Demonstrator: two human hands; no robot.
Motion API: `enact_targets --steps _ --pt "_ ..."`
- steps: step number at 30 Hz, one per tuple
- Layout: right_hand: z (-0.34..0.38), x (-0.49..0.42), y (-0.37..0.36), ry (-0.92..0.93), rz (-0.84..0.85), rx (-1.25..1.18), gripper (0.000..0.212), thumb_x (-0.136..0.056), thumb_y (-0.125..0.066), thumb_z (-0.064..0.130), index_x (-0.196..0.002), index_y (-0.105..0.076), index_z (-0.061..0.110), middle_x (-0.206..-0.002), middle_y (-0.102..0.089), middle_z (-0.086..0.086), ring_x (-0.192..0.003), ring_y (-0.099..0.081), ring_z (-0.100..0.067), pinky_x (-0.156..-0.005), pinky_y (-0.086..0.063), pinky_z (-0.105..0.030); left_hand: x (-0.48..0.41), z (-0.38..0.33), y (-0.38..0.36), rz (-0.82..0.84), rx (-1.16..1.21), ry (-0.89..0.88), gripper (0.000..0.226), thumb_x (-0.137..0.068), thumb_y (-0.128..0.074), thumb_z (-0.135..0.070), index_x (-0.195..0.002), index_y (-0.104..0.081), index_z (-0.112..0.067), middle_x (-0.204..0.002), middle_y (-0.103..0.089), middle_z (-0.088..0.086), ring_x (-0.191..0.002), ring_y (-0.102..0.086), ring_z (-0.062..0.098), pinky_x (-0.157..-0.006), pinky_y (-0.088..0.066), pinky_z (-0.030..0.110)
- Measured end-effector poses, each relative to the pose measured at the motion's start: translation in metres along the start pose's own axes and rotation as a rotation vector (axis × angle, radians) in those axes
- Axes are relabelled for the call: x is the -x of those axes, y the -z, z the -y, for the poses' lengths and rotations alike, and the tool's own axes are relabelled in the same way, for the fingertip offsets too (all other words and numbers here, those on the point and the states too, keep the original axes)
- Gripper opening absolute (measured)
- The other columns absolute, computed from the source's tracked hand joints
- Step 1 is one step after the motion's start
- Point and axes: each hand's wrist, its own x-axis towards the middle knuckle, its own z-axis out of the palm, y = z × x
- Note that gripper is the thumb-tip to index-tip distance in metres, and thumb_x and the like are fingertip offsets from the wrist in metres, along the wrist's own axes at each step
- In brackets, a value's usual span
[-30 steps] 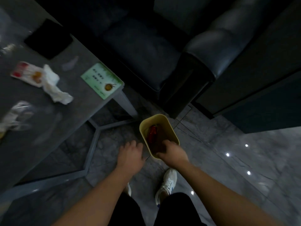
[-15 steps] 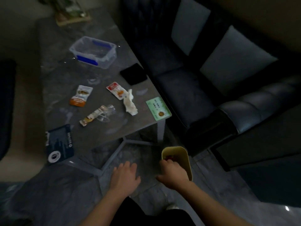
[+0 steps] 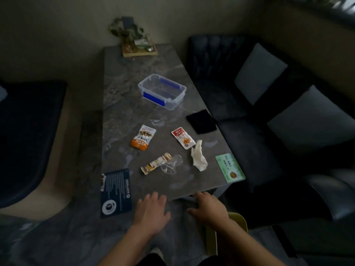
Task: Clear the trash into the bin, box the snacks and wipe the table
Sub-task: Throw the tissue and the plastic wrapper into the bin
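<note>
On the grey stone table (image 3: pixel 123 116) lie an orange snack pouch (image 3: pixel 143 139), a red-and-white snack packet (image 3: pixel 182 137), a long snack bar (image 3: pixel 156 163), a crushed clear plastic cup (image 3: pixel 171 163) and a crumpled white tissue (image 3: pixel 199 156). A clear box with blue clips (image 3: pixel 162 91) stands open farther back. The yellow bin (image 3: pixel 237 220) sits on the floor under my right forearm, mostly hidden. My left hand (image 3: pixel 151 211) and right hand (image 3: pixel 208 207) hover near the table's front edge, fingers spread, holding nothing.
A dark blue card (image 3: pixel 116 192) and a green card (image 3: pixel 230 167) lie at the near corners, a black pad (image 3: pixel 201 121) at the right edge. A plant tray (image 3: pixel 139 46) stands at the far end. A dark sofa (image 3: pixel 269 112) runs along the right, a dark seat (image 3: pixel 26 131) on the left.
My view has swung up from the bin on the floor to the whole table. Both hands have lifted away from the bin toward the table's front edge.
</note>
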Motion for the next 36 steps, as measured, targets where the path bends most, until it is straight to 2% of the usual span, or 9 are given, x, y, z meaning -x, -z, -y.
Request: enact_targets --steps 6,12,15,18,21,24,29,33,36 --pt "0.02 -0.043 0.023 0.016 -0.052 -0.002 0.053 -0.084 -0.065 0.055 -0.131 -0.055 0.032 -0.126 -0.059 0.003 -0.115 -0.057 -0.017 -0.086 -0.051 -0.033 -0.026 0.025 0.021 -0.014 0.044 0.035 0.051 -0.092 -0.045 -0.053 -0.135 -0.044 -0.024 -0.132 -0.049 0.005 -0.122 -0.047 0.027 -0.097 -0.04 0.046" --pt "0.018 -0.094 0.058 0.001 -0.247 -0.08 0.023 -0.086 -0.064 0.043 -0.107 -0.065 0.034 -0.109 -0.064 0.007 -0.087 -0.06 -0.01 -0.067 -0.055 -0.029 -0.066 0.027 0.042 -0.092 0.096 0.1 0.052 -0.093 -0.047 -0.05 -0.138 -0.042 -0.024 -0.137 -0.048 0.004 -0.122 -0.048 0.026 -0.098 -0.042 0.043" --pt "0.005 -0.122 0.074 0.027 -0.249 -0.008 0.036 -0.088 -0.065 0.038 -0.122 -0.061 0.03 -0.117 -0.058 0.002 -0.102 -0.055 -0.016 -0.072 -0.047 -0.027 -0.091 0.015 0.049 -0.116 0.129 0.117 0.06 -0.091 -0.049 -0.056 -0.142 -0.038 -0.025 -0.138 -0.047 0.003 -0.124 -0.046 0.025 -0.1 -0.041 0.04" --pt "-0.009 -0.146 0.085 0.051 -0.278 0.068 0.047 -0.087 -0.065 0.041 -0.132 -0.054 0.031 -0.128 -0.05 -0.001 -0.12 -0.045 -0.022 -0.085 -0.049 -0.033 -0.114 -0.003 0.052 -0.143 0.18 0.166 0.069 -0.086 -0.053 -0.064 -0.141 -0.036 -0.026 -0.135 -0.047 0.002 -0.121 -0.046 0.023 -0.101 -0.041 0.037" --pt "-0.022 -0.167 0.091 0.089 -0.199 0.073 0.054 -0.088 -0.066 0.041 -0.138 -0.048 0.035 -0.133 -0.045 -0.002 -0.126 -0.042 -0.024 -0.094 -0.049 -0.037 -0.134 -0.021 0.055 -0.131 0.197 0.232 0.075 -0.082 -0.054 -0.07 -0.141 -0.034 -0.028 -0.134 -0.046 0.002 -0.12 -0.045 0.022 -0.101 -0.04 0.037" --pt "-0.031 -0.183 0.092 0.124 -0.124 0.068 0.051 -0.089 -0.065 0.036 -0.137 -0.048 0.031 -0.128 -0.052 -0.003 -0.116 -0.053 -0.024 -0.091 -0.051 -0.035 -0.148 -0.035 0.056 -0.097 0.153 0.295 0.081 -0.081 -0.055 -0.071 -0.144 -0.03 -0.028 -0.14 -0.044 0.003 -0.127 -0.043 0.024 -0.103 -0.038 0.038" --pt "-0.039 -0.198 0.091 0.166 -0.102 0.034 0.024 -0.095 -0.052 0.019 -0.117 -0.059 0.018 -0.11 -0.064 -0.003 -0.095 -0.062 -0.021 -0.08 -0.055 -0.035 -0.157 -0.042 0.051 -0.015 0.138 0.34 0.076 -0.087 -0.059 -0.054 -0.148 -0.027 -0.025 -0.147 -0.04 0.006 -0.133 -0.04 0.025 -0.106 -0.039 0.04" --pt "-0.041 -0.203 0.094 0.169 -0.14 -0.035 0.025 -0.094 -0.052 0.013 -0.113 -0.067 0.016 -0.113 -0.067 -0.003 -0.094 -0.063 -0.018 -0.072 -0.047 -0.023 -0.155 -0.038 0.05 -0.065 0.224 0.342 0.064 -0.086 -0.061 -0.048 -0.142 -0.036 -0.03 -0.138 -0.046 0.001 -0.124 -0.046 0.019 -0.101 -0.043 0.034" --pt "-0.038 -0.203 0.096 0.163 -0.18 -0.066 0.028 -0.092 -0.056 0.014 -0.116 -0.068 0.019 -0.113 -0.069 -0.003 -0.095 -0.066 -0.018 -0.076 -0.053 -0.025 -0.155 -0.031 0.054 -0.137 0.262 0.338 0.056 -0.086 -0.061 -0.049 -0.136 -0.041 -0.031 -0.131 -0.048 -0.002 -0.119 -0.048 0.017 -0.098 -0.043 0.031"
